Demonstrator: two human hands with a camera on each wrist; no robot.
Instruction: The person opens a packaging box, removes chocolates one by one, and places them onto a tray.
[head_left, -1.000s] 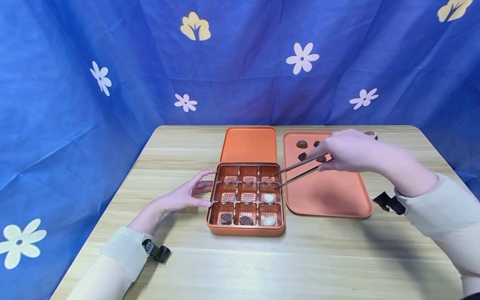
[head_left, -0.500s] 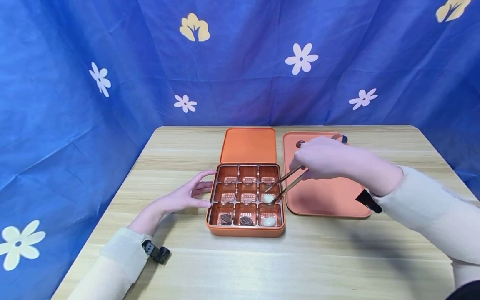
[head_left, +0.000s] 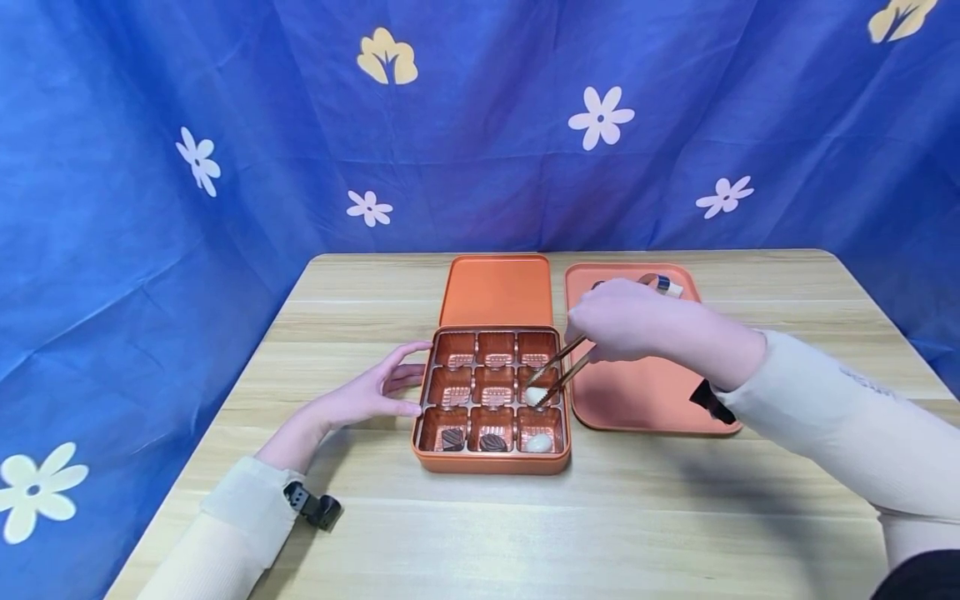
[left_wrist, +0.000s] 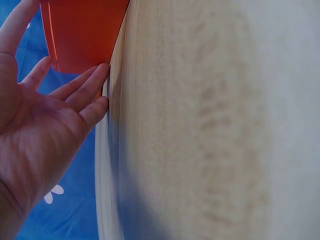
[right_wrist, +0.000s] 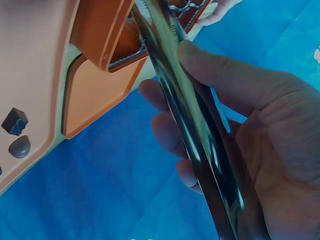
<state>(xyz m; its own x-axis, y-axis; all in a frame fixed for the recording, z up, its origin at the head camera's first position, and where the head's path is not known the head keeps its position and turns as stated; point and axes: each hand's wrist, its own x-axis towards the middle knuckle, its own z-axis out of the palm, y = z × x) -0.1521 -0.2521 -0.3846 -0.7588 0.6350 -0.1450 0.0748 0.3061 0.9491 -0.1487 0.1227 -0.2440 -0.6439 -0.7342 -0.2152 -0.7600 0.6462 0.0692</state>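
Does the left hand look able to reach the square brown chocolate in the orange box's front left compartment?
Probably yes: the left hand is beside the orange box, nothing covers the square brown chocolate, and the metal tongs are off to the right.

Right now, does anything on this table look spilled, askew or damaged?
Nothing stands out: the box sits level and its four pieces lie inside compartments. The right hand hides part of the tray, so that stretch can't be judged.
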